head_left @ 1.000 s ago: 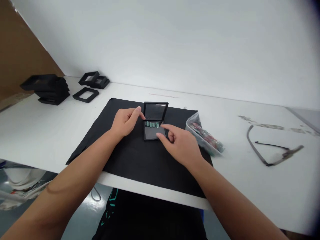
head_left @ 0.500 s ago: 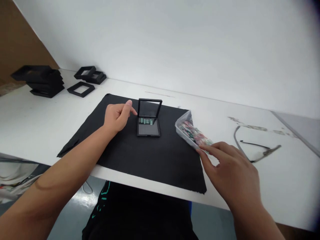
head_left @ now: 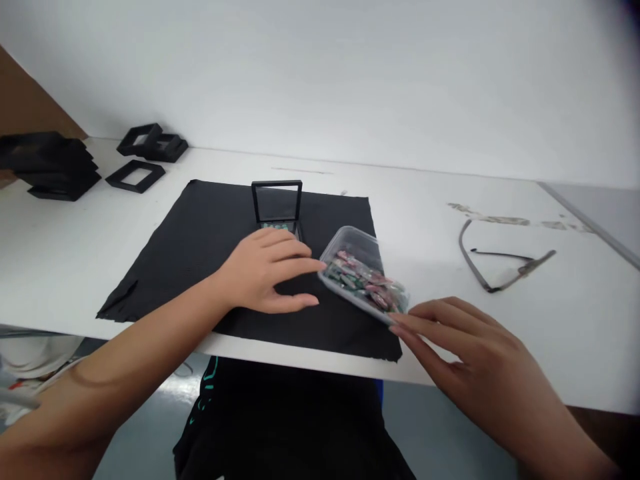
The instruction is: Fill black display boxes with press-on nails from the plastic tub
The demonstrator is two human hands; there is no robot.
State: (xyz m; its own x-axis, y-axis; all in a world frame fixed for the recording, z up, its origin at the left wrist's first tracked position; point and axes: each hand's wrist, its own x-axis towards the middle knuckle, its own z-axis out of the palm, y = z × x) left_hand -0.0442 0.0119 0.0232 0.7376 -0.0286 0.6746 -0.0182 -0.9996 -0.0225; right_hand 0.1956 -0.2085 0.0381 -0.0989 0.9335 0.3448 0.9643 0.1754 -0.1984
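Note:
A clear plastic container (head_left: 354, 299), filled with small green and pink pieces (head_left: 367, 280) in clear wrapping, sits at the right side of a black cloth (head_left: 165, 247). My right hand (head_left: 465, 347) pinches its near right corner between thumb and fingers. My left hand (head_left: 267, 273) is open, fingers apart, its index fingertip at the container's left rim. Behind that hand stands a black case (head_left: 278, 201) with its framed lid raised. Several green pieces (head_left: 274, 226) lie in its base, which the left hand mostly covers.
Black frames (head_left: 136, 175) lie at the back left, beside a tall stack of black frames (head_left: 55, 167). Eyeglasses (head_left: 493, 289) rest on the white table (head_left: 530, 333) at the right. A white wall (head_left: 350, 80) rises behind.
My left hand has moved right from beside the case to the container's rim, its fingers opening out. The container has shifted a little left and towards me, my right hand staying at its corner.

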